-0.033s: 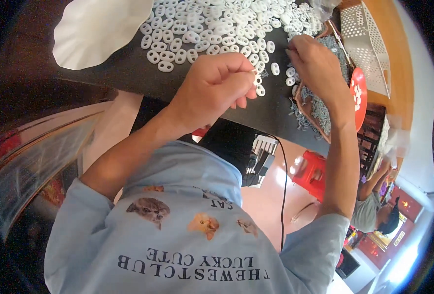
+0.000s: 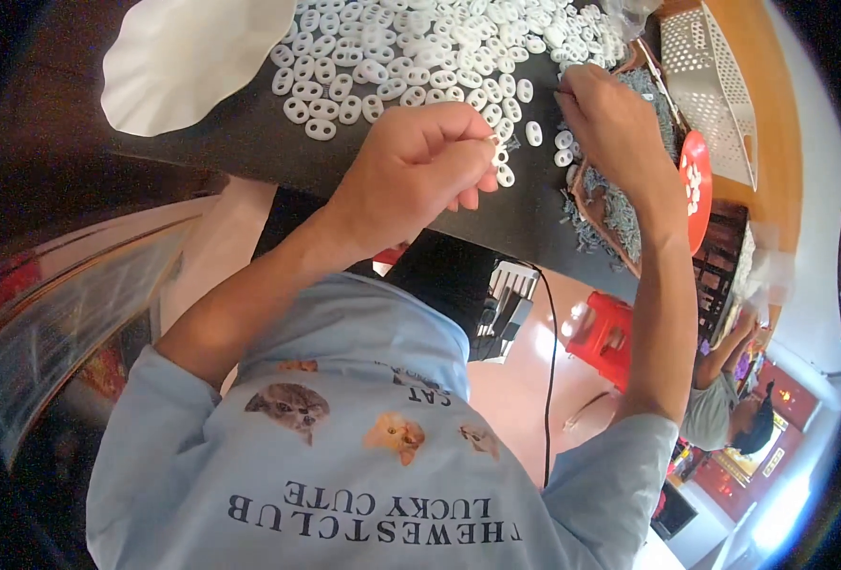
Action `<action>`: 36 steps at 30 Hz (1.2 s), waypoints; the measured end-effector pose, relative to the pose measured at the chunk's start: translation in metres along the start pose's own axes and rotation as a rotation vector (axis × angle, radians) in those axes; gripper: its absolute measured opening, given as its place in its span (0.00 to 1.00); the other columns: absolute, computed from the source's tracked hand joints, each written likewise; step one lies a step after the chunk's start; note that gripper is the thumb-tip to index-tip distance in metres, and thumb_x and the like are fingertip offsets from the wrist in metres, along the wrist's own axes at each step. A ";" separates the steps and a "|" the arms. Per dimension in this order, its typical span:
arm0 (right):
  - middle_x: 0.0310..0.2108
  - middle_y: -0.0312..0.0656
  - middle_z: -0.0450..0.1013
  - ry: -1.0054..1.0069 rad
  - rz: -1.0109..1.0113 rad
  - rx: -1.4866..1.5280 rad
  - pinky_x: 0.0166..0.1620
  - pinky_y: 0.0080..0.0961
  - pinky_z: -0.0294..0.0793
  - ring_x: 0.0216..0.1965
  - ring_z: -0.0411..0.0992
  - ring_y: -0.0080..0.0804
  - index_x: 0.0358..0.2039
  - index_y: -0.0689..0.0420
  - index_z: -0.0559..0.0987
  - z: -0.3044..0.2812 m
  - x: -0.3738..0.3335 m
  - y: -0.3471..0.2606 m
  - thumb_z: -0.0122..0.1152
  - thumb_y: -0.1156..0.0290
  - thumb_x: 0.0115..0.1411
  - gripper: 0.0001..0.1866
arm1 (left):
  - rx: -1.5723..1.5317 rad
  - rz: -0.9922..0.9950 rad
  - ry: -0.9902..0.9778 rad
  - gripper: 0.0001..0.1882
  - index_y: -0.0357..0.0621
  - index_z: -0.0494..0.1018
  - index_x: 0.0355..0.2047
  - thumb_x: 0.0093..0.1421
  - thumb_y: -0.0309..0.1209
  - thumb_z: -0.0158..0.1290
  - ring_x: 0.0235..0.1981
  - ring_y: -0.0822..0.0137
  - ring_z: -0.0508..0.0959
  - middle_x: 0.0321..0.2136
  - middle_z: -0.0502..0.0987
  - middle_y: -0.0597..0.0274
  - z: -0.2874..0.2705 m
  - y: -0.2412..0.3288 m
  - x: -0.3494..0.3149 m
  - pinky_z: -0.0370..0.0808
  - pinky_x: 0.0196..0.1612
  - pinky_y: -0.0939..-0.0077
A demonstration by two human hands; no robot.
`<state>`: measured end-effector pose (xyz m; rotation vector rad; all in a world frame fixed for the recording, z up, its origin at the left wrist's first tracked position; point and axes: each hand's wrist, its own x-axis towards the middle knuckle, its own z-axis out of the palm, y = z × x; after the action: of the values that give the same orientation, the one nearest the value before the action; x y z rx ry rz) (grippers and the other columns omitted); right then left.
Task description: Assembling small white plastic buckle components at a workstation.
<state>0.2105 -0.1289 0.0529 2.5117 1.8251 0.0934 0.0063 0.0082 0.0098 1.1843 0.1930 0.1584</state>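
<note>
My left hand (image 2: 420, 157) is closed in a pinch above the front part of the dark table (image 2: 278, 157). A small white piece (image 2: 498, 150) shows at its fingertips, partly covered by the fingers. Just beyond lie many white oval pieces with two holes (image 2: 382, 57), spread flat and heaped toward the back. My right hand (image 2: 612, 119) is bent closed, farther right, over the left side of a brown-rimmed tray (image 2: 586, 201). Small grey pieces (image 2: 622, 204) fill the tray, some spilled beside it. Whatever the right fingertips grip is hidden.
A white wavy-edged dish (image 2: 188, 66) stands at the far left. Right of the tray are a red plate (image 2: 696, 228) with small white pieces and a white perforated basket (image 2: 710, 85). A red stool (image 2: 603, 332) stands below the table. Another person (image 2: 724, 418) is at the far right.
</note>
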 end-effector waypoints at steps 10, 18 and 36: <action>0.23 0.28 0.66 -0.070 0.273 0.756 0.27 0.15 0.59 0.26 0.61 0.12 0.34 0.63 0.75 -0.020 0.001 -0.029 0.54 0.74 0.61 0.06 | 0.055 0.048 -0.033 0.11 0.34 0.75 0.34 0.62 0.28 0.44 0.24 0.75 0.74 0.26 0.77 0.59 -0.011 -0.006 0.005 0.71 0.28 0.82; 0.23 0.29 0.68 0.125 0.311 1.183 0.29 0.14 0.64 0.27 0.63 0.13 0.32 0.63 0.75 -0.019 -0.017 -0.087 0.57 0.75 0.60 0.05 | -0.047 0.083 -0.023 0.14 0.32 0.75 0.39 0.62 0.29 0.43 0.25 0.72 0.76 0.26 0.77 0.58 -0.011 -0.008 0.004 0.73 0.31 0.81; 0.30 0.46 0.69 0.252 -0.019 0.457 0.29 0.34 0.73 0.28 0.73 0.44 0.39 0.59 0.74 -0.002 -0.023 -0.083 0.59 0.77 0.56 0.10 | -0.123 0.051 -0.052 0.16 0.31 0.74 0.40 0.64 0.32 0.43 0.26 0.71 0.77 0.25 0.77 0.56 -0.014 -0.009 0.005 0.74 0.30 0.79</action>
<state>0.1246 -0.1256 0.0486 2.8940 2.1796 -0.0120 0.0086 0.0184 -0.0044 1.0705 0.1060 0.1812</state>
